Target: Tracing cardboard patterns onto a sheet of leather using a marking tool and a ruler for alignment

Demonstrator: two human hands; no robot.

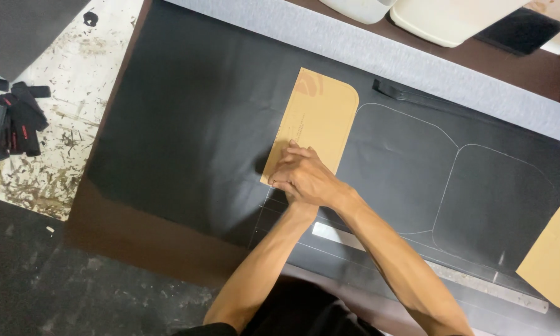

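Observation:
A tan cardboard template (320,115) with rounded far corners lies on a large black sheet (193,124) spread over the table. Both my hands meet at the template's near end. My right hand (314,177) lies on top with its fingers together, resting on the card's near edge. It covers most of my left hand (279,182), of which only a sliver shows at the left. Whether either hand holds a marking tool is hidden. Two pale traced outlines (398,168) of the same shape sit to the right on the sheet.
A metal ruler (479,283) lies along the near edge. A second tan template (557,255) is at the right. A black strap (404,93) and grey strip (354,43) lie at the back, with white containers (448,18) beyond. Black straps (12,118) are on the stained floor at the left.

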